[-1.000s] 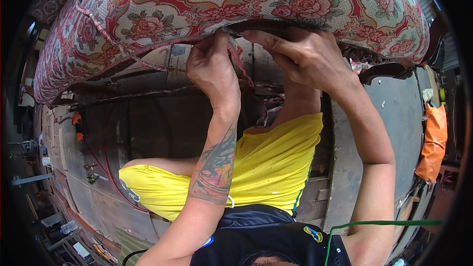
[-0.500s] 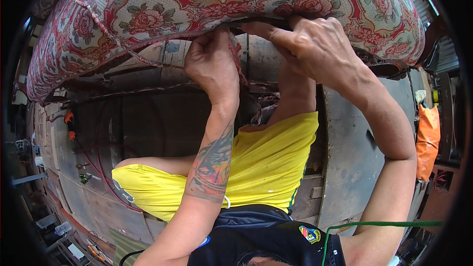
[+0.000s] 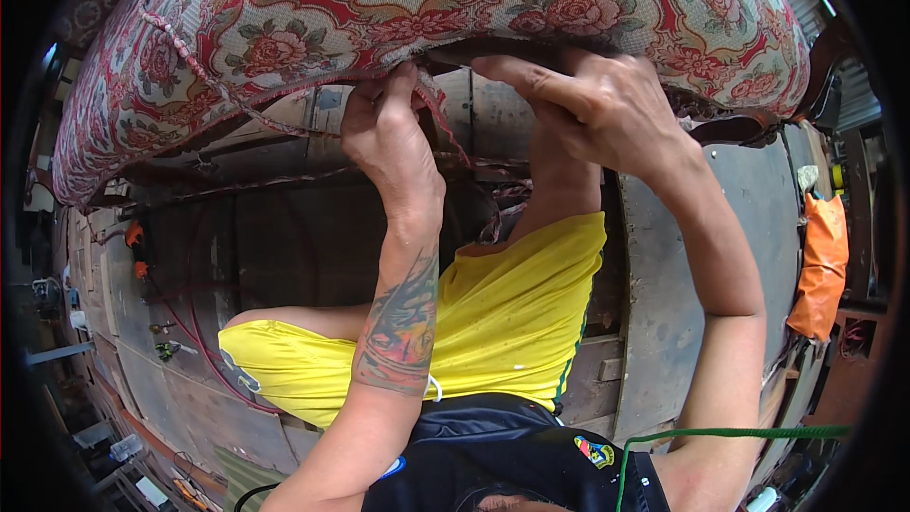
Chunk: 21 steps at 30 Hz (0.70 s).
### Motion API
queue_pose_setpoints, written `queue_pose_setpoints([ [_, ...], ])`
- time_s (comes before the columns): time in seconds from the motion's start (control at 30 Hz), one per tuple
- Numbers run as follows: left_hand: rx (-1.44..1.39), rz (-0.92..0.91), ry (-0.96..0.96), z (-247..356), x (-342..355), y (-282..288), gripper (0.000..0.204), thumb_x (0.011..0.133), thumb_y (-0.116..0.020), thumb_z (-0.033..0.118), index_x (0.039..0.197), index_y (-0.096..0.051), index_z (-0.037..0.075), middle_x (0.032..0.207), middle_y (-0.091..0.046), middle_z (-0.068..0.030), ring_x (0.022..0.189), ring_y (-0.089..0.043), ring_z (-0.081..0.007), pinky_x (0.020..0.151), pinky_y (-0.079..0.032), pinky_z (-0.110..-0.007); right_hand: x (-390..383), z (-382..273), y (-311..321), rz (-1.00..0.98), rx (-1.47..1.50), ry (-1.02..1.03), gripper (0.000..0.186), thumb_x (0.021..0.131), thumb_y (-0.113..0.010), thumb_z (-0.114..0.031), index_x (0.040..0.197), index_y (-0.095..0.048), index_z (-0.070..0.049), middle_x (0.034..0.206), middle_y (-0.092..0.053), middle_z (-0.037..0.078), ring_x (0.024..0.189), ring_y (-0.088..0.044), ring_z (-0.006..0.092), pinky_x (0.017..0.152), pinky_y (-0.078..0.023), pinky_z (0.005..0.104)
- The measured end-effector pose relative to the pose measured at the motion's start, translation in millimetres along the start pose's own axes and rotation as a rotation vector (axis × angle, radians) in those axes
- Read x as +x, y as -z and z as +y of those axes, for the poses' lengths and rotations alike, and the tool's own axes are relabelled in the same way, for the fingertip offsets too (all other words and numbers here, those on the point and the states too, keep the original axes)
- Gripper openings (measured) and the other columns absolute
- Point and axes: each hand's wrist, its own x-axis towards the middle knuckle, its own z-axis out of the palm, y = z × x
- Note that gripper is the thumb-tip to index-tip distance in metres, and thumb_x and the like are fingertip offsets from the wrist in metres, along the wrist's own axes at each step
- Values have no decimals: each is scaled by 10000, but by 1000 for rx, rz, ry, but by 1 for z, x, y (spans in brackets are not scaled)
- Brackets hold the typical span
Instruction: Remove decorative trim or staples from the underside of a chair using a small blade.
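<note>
A padded seat cover in red and cream floral upholstery fabric [image 3: 398,0] spans the top of the view. At its lower edge my left hand [image 3: 393,133] is closed, thumb and fingers pinching the fabric edge with its red trim. A loose strip of red piping [image 3: 444,123] hangs beside those fingers. My right hand [image 3: 607,109] is up against the same edge, right of the left one. Its index finger reaches left along a dark gap under the fabric, while the other fingers curl and are partly hidden. What they grip, if anything, cannot be made out.
A twisted fabric cord [image 3: 190,57] dangles from the cover's left side. Boards form the floor, with a red hose [image 3: 194,327] at left and an orange bag [image 3: 821,265] at right. My yellow shorts [image 3: 512,313] and crossed legs lie below the cover. A green cord [image 3: 739,433] crosses at lower right.
Both hands have shifted slightly down, with the left wrist turning a little. My right elbow has drawn inward to the left. The floral fabric has moved slightly in view.
</note>
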Motion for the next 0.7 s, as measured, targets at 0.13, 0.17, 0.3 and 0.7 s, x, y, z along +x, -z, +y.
queue_pose_setpoints([
  [0.13,-9,19,130,11,-2,0,228,924,-768,169,1102,-727,31,998,-713,-14,867,-643,-114,816,-485,-288,-14,-16,-29,274,310,-179,561,919,-733,-100,1428,-659,-322,779,-691,101,643,-688,286,604,-577,406],
  [0.17,2,-4,167,10,-2,0,269,916,-795,244,1129,-739,90,1006,-713,14,863,-639,-92,818,-462,-275,-17,-20,-41,409,472,-226,537,909,-743,-57,1396,-693,-278,851,-726,125,666,-700,298,640,-595,398],
  [0.3,52,-20,97,1,5,3,297,924,-796,250,1145,-741,58,1012,-718,4,863,-639,-96,788,-465,-267,-13,-34,-78,545,416,-235,575,898,-750,-143,1426,-662,-354,669,-615,60,546,-594,236,551,-507,402],
  [0.7,355,-6,-253,-7,14,4,220,947,-759,152,946,-721,-65,808,-753,-82,714,-666,-127,700,-513,-287,-1,-48,-76,360,391,-309,555,900,-766,-190,1420,-671,-358,681,-638,29,749,-613,273,757,-511,417],
])
